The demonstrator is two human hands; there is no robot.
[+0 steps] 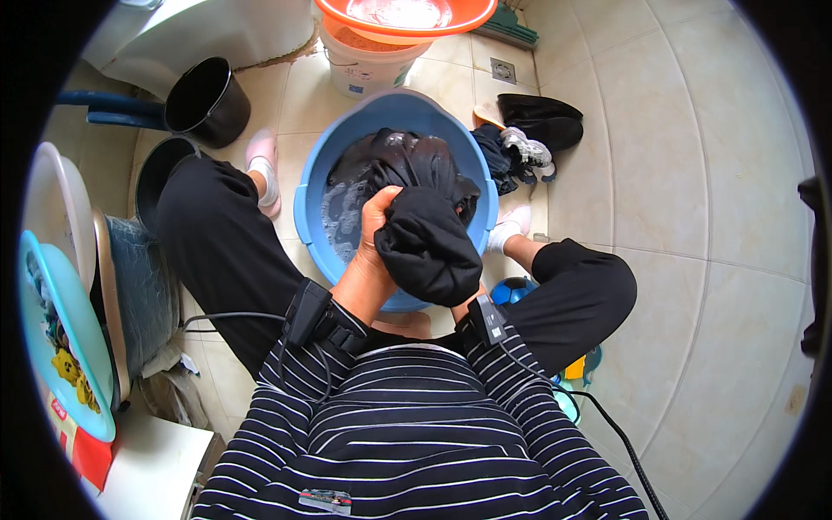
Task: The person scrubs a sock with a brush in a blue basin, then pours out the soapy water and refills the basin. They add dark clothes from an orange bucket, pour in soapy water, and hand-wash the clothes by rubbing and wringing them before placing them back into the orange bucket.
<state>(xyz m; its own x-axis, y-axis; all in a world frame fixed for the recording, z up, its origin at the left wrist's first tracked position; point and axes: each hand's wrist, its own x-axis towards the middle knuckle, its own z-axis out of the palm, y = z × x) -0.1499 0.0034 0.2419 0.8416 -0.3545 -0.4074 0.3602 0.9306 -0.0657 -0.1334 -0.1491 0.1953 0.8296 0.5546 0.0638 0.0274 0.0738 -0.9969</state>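
Wet-looking black cloth (426, 244) is bunched up over the near side of a blue plastic basin (309, 221). My left hand (377, 227) grips its left side, thumb on top. The cloth hides most of my right hand (469, 298); only the wrist area shows plainly below it, with a bit of skin at the cloth's right, so its fingers cannot be made out. From the held bunch the fabric runs down into the basin, where more dark cloth (409, 156) lies in dark water with suds (344, 218) at the left.
Behind the basin stands a white bucket (367, 65) under an orange basin (406, 29). A black bucket (208, 104) is at the upper left. Shoes (526, 148) and dark cloth lie at the right by the tiled wall. A blue ball (512, 290) sits near my right leg.
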